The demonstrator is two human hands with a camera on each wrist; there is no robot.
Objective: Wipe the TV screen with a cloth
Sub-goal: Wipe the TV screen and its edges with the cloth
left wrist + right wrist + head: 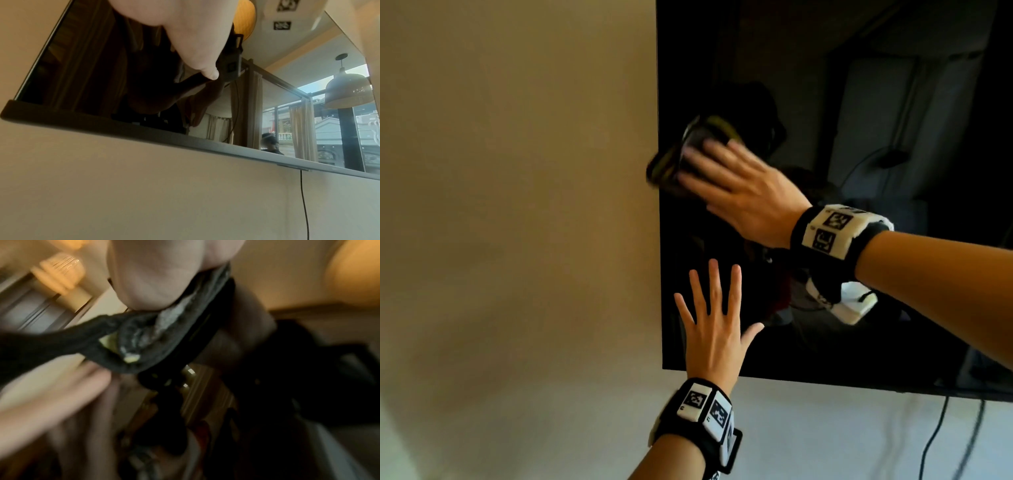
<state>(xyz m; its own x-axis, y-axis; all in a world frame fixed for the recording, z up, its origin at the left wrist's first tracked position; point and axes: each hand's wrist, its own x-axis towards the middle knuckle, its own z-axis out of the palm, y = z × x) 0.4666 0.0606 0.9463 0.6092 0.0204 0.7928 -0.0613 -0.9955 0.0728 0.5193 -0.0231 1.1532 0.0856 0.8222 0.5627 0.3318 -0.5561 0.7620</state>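
Observation:
A black TV screen (859, 102) hangs on the wall, and its left edge and lower left corner are in the head view. My right hand (709, 168) lies flat with straight fingers on a dark cloth (671, 161) with yellow-green trim, pressing it to the screen by the left edge; hand and cloth are blurred. In the right wrist view the cloth (144, 337) is bunched under the palm. My left hand (715, 308) rests open with spread fingers on the screen's lower left corner. The left wrist view shows my thumb (205, 65) against the TV screen (92, 73).
A beige wall (517, 205) runs left of the TV, and a pale wall lies below it. Two dark cables (935, 438) hang under the bottom bezel (123, 126); one cable (304, 203) drops down the wall. The glass mirrors the room and a pendant lamp.

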